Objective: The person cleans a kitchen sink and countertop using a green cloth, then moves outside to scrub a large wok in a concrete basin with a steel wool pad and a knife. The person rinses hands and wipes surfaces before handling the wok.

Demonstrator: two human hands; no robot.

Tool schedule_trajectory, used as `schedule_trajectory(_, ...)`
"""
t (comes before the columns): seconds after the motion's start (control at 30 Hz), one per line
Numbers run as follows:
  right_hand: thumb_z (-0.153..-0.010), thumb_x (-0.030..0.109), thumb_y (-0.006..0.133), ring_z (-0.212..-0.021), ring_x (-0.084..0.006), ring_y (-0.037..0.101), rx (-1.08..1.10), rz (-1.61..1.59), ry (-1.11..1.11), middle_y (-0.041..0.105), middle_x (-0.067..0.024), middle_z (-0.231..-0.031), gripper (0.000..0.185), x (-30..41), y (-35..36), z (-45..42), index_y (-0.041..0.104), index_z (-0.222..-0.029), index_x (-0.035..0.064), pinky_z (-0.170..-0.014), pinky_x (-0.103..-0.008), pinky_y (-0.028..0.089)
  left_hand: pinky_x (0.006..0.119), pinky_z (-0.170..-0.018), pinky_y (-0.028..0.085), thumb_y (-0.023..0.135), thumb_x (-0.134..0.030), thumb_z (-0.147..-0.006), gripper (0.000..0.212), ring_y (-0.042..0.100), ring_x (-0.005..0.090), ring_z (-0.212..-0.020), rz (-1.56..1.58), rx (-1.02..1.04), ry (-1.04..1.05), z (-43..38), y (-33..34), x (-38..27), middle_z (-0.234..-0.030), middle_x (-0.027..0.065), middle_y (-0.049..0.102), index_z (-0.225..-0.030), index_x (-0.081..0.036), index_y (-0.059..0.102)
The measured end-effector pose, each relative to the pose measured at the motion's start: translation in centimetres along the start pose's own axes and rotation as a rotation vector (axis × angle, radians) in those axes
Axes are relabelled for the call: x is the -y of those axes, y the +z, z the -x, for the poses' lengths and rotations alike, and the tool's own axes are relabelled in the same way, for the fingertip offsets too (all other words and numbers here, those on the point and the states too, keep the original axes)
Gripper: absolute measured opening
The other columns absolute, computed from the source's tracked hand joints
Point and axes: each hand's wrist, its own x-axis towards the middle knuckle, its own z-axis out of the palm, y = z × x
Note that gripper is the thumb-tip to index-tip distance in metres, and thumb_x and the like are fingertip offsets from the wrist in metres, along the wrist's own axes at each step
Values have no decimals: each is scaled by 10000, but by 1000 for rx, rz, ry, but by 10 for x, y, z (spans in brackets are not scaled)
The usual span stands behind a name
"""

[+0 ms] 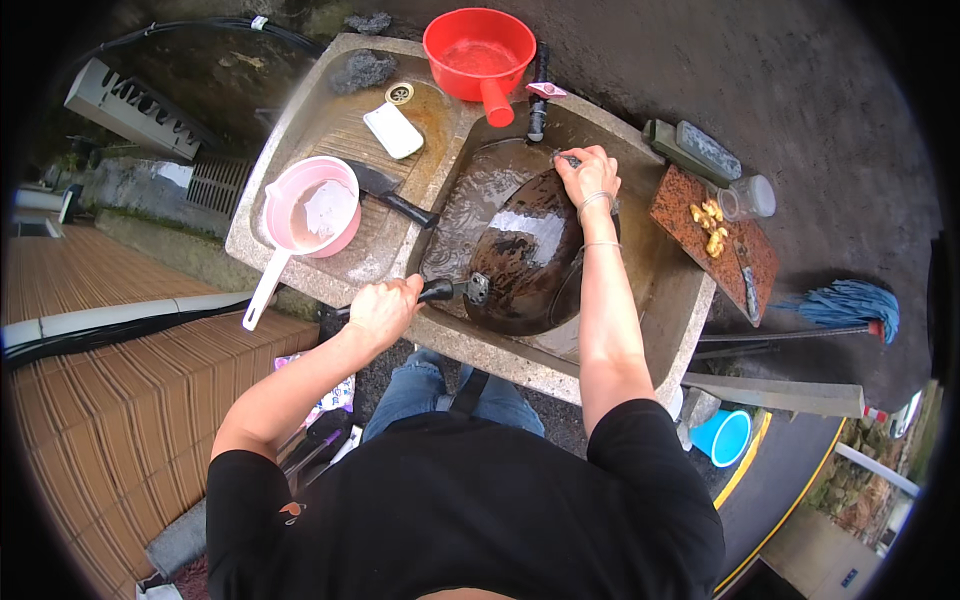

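Note:
A dark wok [525, 247] lies tilted in the right basin of a stone sink [686, 330], its wet, patchy outer side facing up. Its black handle [435, 291] is gripped by my left hand [386, 307] over the front rim. At the wok's far edge, my right hand [591, 176] pinches a small grey scrubber [571, 160], probably steel wool, mostly covered by the fingers. Shallow water [480, 180] spreads around the wok on the basin floor. The wok's inner side is hidden from me.
A pink ladle-pot [349, 217], a cleaver [375, 184] and a white dish [394, 130] occupy the left basin. A red long-handled scoop [480, 56] sits on the back rim beside the black tap [537, 116]. Ginger [709, 217] and a knife [748, 289] lie on a reddish board [675, 214] at right.

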Motion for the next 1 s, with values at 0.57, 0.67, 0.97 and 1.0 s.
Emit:
schedule_trajectory(0.57, -728, 214, 695, -1041, -237, 556, 253, 42, -680, 656, -34, -923, 131, 70, 1, 128, 657, -818, 127, -1067, -445, 335, 392, -557, 543, 683, -329, -833, 327, 680, 291, -646, 10, 12, -20, 11, 9, -8, -717, 113, 645, -901, -79, 482)
schedule_trajectory(0.67, -713, 183, 677, -1042, -249, 556, 93, 3, -600, 673, -36, -938, 115, 38, -1, 78, 694, -808, 121, -1037, -460, 353, 401, -551, 539, 674, -330, -842, 324, 678, 301, -649, -3, 0, -37, 10, 9, -13, -720, 122, 643, -902, -76, 481)
schedule_trajectory(0.97, -712, 138, 699, -1003, -253, 539, 315, -51, -739, 676, -40, -899, 55, 59, -6, 120, 673, -746, 104, -950, -413, 367, 404, -546, 543, 683, -318, -831, 309, 678, 293, -642, 42, -13, -65, 10, 17, -12, -706, 119, 635, -902, -80, 498)
schedule_trajectory(1.0, -721, 148, 699, -992, -247, 541, 266, -18, -671, 673, -38, -870, 45, 51, -8, 101, 684, -744, 113, -937, -406, 371, 400, -545, 543, 689, -314, -825, 309, 677, 289, -640, 28, -31, -67, 13, 20, -14, -701, 115, 634, -897, -82, 499)
